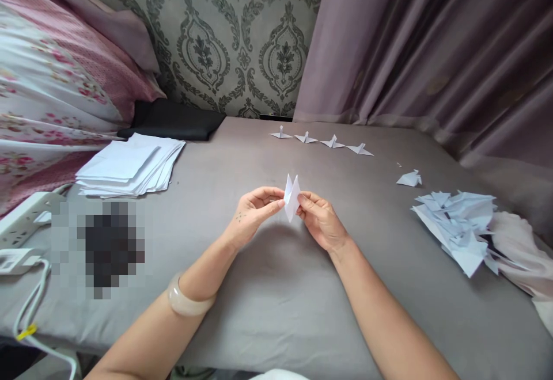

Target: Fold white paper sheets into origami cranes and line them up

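Note:
A small folded white paper [291,198], with two upright points and a pointed lower end, is held above the grey cloth in the middle of the view. My left hand [256,212] pinches its left side between thumb and fingers. On the right side, my right hand [320,219] grips it the same way. Beyond the hands, several folded paper cranes [332,142] stand in a row with their wings spread. One more folded paper bird [409,178] sits apart to the right.
A stack of white paper sheets [129,167] lies at left before a folded black cloth [177,120]. A white power strip [26,219] with a cable [41,288] is at the left edge. At right, a pile of folded papers [460,224] touches a pale cloth [514,242].

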### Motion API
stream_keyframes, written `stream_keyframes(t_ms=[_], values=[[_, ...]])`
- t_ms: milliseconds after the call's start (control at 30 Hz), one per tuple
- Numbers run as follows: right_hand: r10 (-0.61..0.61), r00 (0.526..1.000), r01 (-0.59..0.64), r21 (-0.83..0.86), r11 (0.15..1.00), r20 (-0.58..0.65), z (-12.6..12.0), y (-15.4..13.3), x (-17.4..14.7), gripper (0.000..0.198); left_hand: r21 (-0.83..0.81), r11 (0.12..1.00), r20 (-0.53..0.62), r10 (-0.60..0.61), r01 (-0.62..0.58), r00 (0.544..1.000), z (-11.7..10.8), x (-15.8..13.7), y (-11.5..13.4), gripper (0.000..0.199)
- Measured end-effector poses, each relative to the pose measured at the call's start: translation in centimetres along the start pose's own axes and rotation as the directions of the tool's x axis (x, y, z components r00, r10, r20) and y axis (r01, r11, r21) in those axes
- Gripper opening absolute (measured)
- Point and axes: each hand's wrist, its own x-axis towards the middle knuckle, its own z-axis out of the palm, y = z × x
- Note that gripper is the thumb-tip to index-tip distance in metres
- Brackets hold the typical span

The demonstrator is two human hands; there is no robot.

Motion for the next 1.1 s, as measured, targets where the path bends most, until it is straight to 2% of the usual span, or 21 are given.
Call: stream_keyframes(t_ms=[100,300,433,567,700,833,1100], values=[[-0.029,1.0,0.03,-0.069,0.997,0.011,0.14,0.07,-0.01,0.025,0.011,1.0,-0.042,-0.001,0.002,0.999,-0.08,0.1,-0.08,0.018],[-0.154,0.988,0.146,-0.218,0.965,-0.022,0.64,0.72,-0.07,0.02,-0.044,0.998,-0.021,-0.037,0.036,0.999,-0.08,0.16,-0.35,0.019],[-0.267,0.964,0.247,-0.373,0.894,-0.002,0.72,0.87,-0.19,0.017,-0.03,0.998,-0.021,-0.06,0.06,0.998,0.0,0.11,-0.34,0.019],[-0.303,0.952,0.284,-0.474,0.833,0.039,0.61,0.51,-0.4,0.017,0.016,0.997,0.002,-0.069,0.069,0.998,-0.17,0.16,-0.44,0.019],[-0.302,0.949,0.308,-0.478,0.823,0.091,0.49,0.25,-0.46,0.017,0.035,0.999,0.024,-0.034,0.033,0.999,-0.21,0.25,-0.56,0.017],[-0.282,0.953,0.3,-0.44,0.846,0.108,0.42,0.4,-0.37,0.016,0.024,0.999,0.011,-0.022,0.022,1.0,-0.07,0.2,-0.5,0.018],[-0.308,0.951,0.286,-0.428,0.857,0.019,0.65,0.47,-0.33,0.02,0.028,0.998,0.014,-0.049,0.049,0.999,-0.12,0.2,-0.68,0.018]])
